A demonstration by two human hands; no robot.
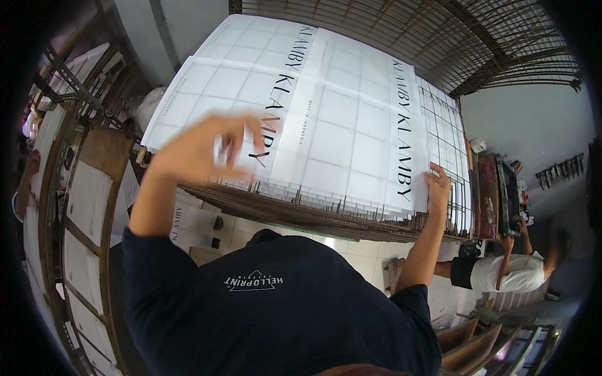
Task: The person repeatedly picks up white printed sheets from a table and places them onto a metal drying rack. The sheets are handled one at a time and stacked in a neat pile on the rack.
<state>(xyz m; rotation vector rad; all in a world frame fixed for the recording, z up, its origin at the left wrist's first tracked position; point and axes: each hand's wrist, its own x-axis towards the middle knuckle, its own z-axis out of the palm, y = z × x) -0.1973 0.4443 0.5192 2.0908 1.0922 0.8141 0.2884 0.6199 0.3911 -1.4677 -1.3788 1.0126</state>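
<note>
Left hand: my left hand (200, 147) is hovering at about ten o'clock in the head view, blurred, fingers curled loosely over the near left part of the sheet; I cannot tell whether they are pinching paper or only brushing it.

Right hand: my right hand (438, 186) is resting at about three o'clock, fingers fairly flat and only slightly spread, pressing on the sheet's near right edge without closing round anything.

Sheet: the large white rectangular paper sheet with a faint grey grid and bands of black lettering (332, 113) is lying flat on top of the rack, filling the upper middle of the view.

Long axis: it is running from about nine o'clock to three o'clock, between my two hands, with the lettering bands crossing it toward twelve o'clock.

Rack: the brown stacked wire drying rack (313, 213) is carrying the sheet, its near edge showing just below the paper.

Shelves: printed white sheets on wooden shelves (84, 200) are sitting at nine o'clock.

Other person: a person in a white shirt (514, 269) is working at four o'clock, well apart from me.
</note>
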